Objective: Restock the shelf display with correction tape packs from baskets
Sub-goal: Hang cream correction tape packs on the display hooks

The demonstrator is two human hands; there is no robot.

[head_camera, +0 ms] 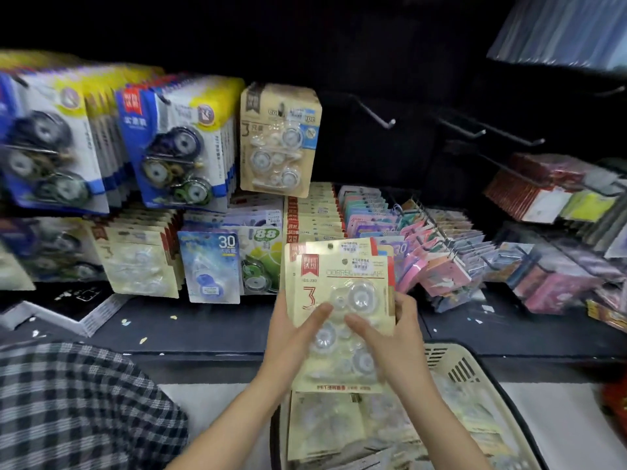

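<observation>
I hold a small stack of cream correction tape packs (342, 283) upright in front of the shelf, above a cream basket (475, 371). My left hand (291, 337) grips the stack's left edge with its thumb across the front. On the right edge sits my right hand (390, 337), its thumb also on the front blister. The basket holds more of the same packs (339, 425). One matching pack (280, 140) hangs on a peg above, and a row of cream packs (315, 215) stands right behind the held stack.
Blue and yellow tape packs (176, 144) hang at upper left. Bare metal pegs (376, 113) stick out at upper right. Pink and pastel packs (437, 259) fill hooks to the right. A checked sleeve (71, 405) is at lower left. The dark shelf ledge (203, 330) runs across.
</observation>
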